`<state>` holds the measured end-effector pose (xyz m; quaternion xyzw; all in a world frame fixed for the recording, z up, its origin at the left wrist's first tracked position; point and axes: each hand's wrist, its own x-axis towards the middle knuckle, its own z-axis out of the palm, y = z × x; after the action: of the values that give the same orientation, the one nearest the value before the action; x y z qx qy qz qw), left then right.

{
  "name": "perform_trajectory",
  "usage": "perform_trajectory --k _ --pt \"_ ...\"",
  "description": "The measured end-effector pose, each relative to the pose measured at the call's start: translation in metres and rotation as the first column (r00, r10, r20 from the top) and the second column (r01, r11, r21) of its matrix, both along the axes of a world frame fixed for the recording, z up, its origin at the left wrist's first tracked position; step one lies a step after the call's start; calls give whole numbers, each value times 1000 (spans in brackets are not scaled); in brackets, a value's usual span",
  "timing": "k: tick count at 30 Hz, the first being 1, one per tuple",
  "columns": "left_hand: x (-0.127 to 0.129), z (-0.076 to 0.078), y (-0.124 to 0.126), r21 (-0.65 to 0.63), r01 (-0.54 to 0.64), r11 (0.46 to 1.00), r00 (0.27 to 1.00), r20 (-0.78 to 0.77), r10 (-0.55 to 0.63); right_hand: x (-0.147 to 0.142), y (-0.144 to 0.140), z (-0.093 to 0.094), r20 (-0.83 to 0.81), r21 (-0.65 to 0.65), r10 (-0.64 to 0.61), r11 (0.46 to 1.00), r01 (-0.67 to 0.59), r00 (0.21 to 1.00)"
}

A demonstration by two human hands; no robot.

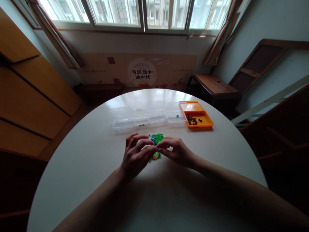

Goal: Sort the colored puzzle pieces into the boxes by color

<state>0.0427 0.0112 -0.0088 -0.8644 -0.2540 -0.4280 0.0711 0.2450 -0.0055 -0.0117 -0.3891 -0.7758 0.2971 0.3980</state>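
Small green, blue and yellow toy bricks lie in a loose pile (158,138) in the middle of the white table. Right over this pile, the fingertips of my two hands meet. A small blue brick (157,148) shows between them, partly covered by the fingers. My right hand (178,150) pinches it between thumb and forefinger. My left hand (136,154) comes in from the other side, thumb and forefinger closed on the same brick, its other fingers curved above. Yellow and green bricks (155,156) show just below the fingertips.
Several clear plastic boxes (124,123) with raised lids stand in a row behind the hands. One holds a blue brick (177,116). An orange box (205,120), lid up, contains dark brown pieces (191,120). The round white table (96,161) has a curved far edge.
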Motion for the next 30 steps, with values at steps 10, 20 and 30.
perform_trajectory --k 10,20,30 --pt "-11 4 -13 -126 -116 985 991 -74 107 39 44 -8 -26 103 -527 844 527 849" --pt "-8 1 -8 -218 -313 924 950 -57 308 64 51 -16 97 318 -648 740 593 756" --pt "-14 -2 -1 -401 -354 845 926 -278 257 21 14 -13 301 184 -204 971 153 931"
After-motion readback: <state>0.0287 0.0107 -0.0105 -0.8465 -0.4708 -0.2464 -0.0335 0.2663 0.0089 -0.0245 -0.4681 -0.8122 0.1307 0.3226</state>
